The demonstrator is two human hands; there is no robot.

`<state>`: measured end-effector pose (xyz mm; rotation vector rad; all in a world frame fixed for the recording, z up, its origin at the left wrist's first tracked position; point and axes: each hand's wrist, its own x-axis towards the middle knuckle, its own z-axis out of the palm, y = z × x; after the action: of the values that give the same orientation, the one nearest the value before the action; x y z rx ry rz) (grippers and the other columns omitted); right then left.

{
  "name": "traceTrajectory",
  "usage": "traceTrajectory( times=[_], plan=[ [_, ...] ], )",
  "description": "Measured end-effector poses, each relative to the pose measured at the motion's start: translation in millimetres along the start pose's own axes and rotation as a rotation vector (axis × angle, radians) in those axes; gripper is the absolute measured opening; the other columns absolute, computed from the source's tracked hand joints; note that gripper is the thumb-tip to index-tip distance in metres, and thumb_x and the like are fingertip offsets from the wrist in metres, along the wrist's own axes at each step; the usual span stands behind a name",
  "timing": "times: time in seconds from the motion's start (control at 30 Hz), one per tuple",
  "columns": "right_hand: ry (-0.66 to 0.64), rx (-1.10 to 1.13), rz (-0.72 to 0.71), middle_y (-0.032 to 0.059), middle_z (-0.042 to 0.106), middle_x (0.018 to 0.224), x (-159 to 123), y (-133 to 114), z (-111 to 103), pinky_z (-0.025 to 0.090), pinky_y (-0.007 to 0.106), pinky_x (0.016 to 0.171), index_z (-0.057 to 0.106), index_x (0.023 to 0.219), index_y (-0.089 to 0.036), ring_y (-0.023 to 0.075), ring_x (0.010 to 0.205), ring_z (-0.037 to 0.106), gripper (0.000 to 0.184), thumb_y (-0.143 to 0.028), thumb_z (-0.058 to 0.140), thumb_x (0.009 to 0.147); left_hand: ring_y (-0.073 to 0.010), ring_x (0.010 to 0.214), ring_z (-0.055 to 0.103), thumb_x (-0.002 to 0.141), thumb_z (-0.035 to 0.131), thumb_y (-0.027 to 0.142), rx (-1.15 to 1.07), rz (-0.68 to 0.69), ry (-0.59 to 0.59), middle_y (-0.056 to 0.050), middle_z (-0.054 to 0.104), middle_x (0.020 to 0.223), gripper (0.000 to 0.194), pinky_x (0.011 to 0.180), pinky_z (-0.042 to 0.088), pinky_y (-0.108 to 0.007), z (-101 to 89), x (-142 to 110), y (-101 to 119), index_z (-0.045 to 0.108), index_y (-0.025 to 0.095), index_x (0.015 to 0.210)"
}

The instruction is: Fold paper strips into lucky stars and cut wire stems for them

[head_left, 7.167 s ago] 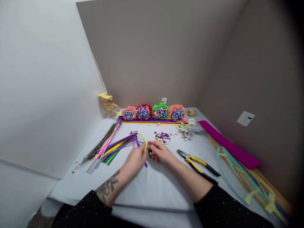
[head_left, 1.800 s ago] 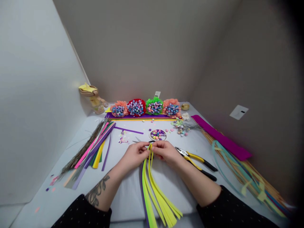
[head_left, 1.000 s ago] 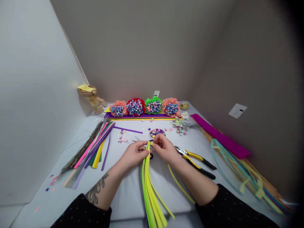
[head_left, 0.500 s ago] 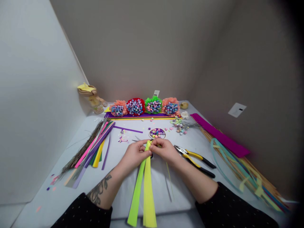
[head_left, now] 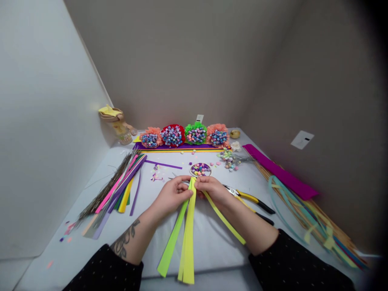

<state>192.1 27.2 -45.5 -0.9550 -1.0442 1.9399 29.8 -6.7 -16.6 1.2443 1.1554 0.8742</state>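
My left hand pinches the top of a bunch of yellow and lime paper strips that hang down toward me over the table's front. My right hand pinches one yellow strip at the same top end and holds it fanned out to the right, apart from the bunch. Both hands meet just in front of a small round dish of coloured paper stars. Scissors lie partly hidden under my hands.
Yellow-handled pliers lie right of my right hand. Purple, pink and yellow strips and thin wires fan out at left. Four paper-star bouquets line the back wall. A magenta strip and a pile of sticks and ribbons lie along the right.
The bunch now hangs flatter and nearer my left hand. My right hand has drawn one yellow strip out to the right, away from the others.
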Motion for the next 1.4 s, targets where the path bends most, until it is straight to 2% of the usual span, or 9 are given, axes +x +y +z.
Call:
traceTrajectory(
  times=[0.27, 0.5, 0.6, 0.73, 0.83, 0.93, 1.17, 1.27, 1.4],
  plan=[
    [-0.088, 0.164, 0.071, -0.0013, 0.054, 0.045, -1.3, -3.4, 0.9, 0.028, 0.020, 0.040, 0.057, 0.054, -0.013, 0.0069, 0.038, 0.044, 0.025, -0.028, 0.077, 0.055, -0.0139, 0.066, 0.062, 0.065, 0.073, 0.027, -0.143, -0.016, -0.020, 0.003, 0.062, 0.064, 0.055, 0.070, 0.046, -0.028, 1.1, -5.3, 9.4, 0.052, 0.014, 0.115],
    [-0.099, 0.136, 0.051, -0.0020, 0.053, 0.048, -1.4, -2.0, 0.4, 0.028, 0.020, 0.041, 0.054, 0.056, -0.014, 0.0067, 0.041, 0.043, 0.028, -0.031, 0.076, 0.057, -0.0146, 0.068, 0.064, 0.068, 0.070, 0.026, -0.111, 0.012, -0.023, 0.002, 0.062, 0.067, 0.052, 0.070, 0.048, -0.028, 1.8, -4.0, 8.1, 0.052, 0.014, 0.115],
    [-0.045, 0.022, -0.024, -0.0036, 0.051, 0.049, -2.4, -2.7, 2.0, 0.030, 0.020, 0.045, 0.054, 0.061, -0.015, 0.0065, 0.043, 0.041, 0.029, -0.035, 0.075, 0.061, -0.0133, 0.065, 0.062, 0.071, 0.063, 0.022, 0.018, 0.048, 0.050, 0.002, 0.061, 0.067, 0.048, 0.065, 0.048, -0.025, 1.5, -1.6, 4.1, 0.052, 0.013, 0.116],
    [0.048, -0.248, -0.184, -0.0039, 0.052, 0.057, -4.7, -3.2, 9.6, 0.034, 0.021, 0.050, 0.055, 0.071, -0.016, 0.0079, 0.051, 0.044, 0.033, -0.044, 0.072, 0.065, -0.0138, 0.064, 0.061, 0.076, 0.054, 0.020, 0.426, 0.212, 0.210, 0.002, 0.062, 0.070, 0.045, 0.063, 0.050, -0.026, -0.6, -0.8, -5.2, 0.050, 0.017, 0.121],
    [0.018, -0.356, -0.214, -0.0032, 0.054, 0.065, -5.0, 0.9, 14.9, 0.037, 0.023, 0.053, 0.053, 0.077, -0.017, 0.0097, 0.056, 0.047, 0.034, -0.044, 0.071, 0.065, -0.0177, 0.078, 0.064, 0.079, 0.052, 0.018, 0.750, 0.329, 0.219, -0.003, 0.067, 0.084, 0.047, 0.074, 0.051, -0.031, -1.0, -3.3, -9.1, 0.048, 0.018, 0.126],
    [0.038, -0.403, -0.188, -0.0034, 0.054, 0.064, -3.4, 6.2, 15.8, 0.038, 0.024, 0.052, 0.051, 0.077, -0.017, 0.0101, 0.053, 0.048, 0.029, -0.040, 0.067, 0.069, -0.0191, 0.088, 0.064, 0.080, 0.050, 0.013, 0.930, 0.412, 0.189, -0.008, 0.068, 0.098, 0.048, 0.080, 0.051, -0.032, -0.1, -5.5, -10.0, 0.046, 0.016, 0.128],
    [0.132, -0.364, -0.147, -0.0031, 0.055, 0.054, -4.6, 1.8, 13.0, 0.037, 0.023, 0.052, 0.051, 0.065, -0.017, 0.0096, 0.050, 0.048, 0.016, -0.028, 0.063, 0.067, -0.0192, 0.094, 0.065, 0.082, 0.049, 0.015, 1.044, 0.515, 0.255, -0.009, 0.067, 0.107, 0.045, 0.084, 0.051, -0.032, -1.7, -3.6, -13.1, 0.045, 0.017, 0.128],
    [0.076, -0.243, -0.139, -0.0027, 0.057, 0.061, -5.7, 1.9, 13.1, 0.040, 0.024, 0.055, 0.051, 0.070, -0.017, 0.0092, 0.053, 0.050, 0.021, -0.031, 0.066, 0.067, -0.0195, 0.095, 0.065, 0.083, 0.048, 0.015, 1.038, 0.501, 0.262, -0.010, 0.066, 0.111, 0.044, 0.085, 0.051, -0.032, -1.8, -4.1, -11.4, 0.047, 0.017, 0.127],
    [0.066, -0.321, -0.226, -0.0028, 0.056, 0.070, -2.8, 9.7, 12.1, 0.041, 0.025, 0.058, 0.051, 0.083, -0.018, 0.0115, 0.062, 0.052, 0.030, -0.034, 0.071, 0.067, -0.0202, 0.096, 0.064, 0.082, 0.048, 0.015, 0.988, 0.449, 0.196, -0.009, 0.066, 0.111, 0.045, 0.085, 0.051, -0.032, 1.0, -6.9, -6.1, 0.047, 0.019, 0.127]
  ],
)
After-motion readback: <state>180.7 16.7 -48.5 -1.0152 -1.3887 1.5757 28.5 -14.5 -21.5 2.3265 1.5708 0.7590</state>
